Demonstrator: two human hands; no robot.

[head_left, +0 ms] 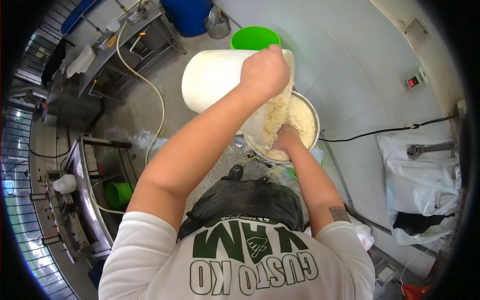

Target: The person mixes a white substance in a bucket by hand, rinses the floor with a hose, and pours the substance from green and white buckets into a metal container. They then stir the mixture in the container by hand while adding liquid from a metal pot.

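A large white bucket (212,75) lies tipped on its side, its mouth turned to the right over a round metal pot (316,117). My left hand (265,72) is closed on the upper rim of the bucket. Pale, crumbly, moist-looking food (301,114) fills the pot and also clings inside the bucket's mouth. My right hand (287,137) reaches into this crumbly mass at the lower edge of the bucket mouth. Its fingers are mostly hidden there, so their grip does not show.
Behind the white bucket stands a green bucket (255,36). A blue barrel (186,17) and a metal pail (217,27) are at the back. A hose (159,95) crosses the floor from a metal table (122,45). Plastic bags (420,175) hang on the right wall.
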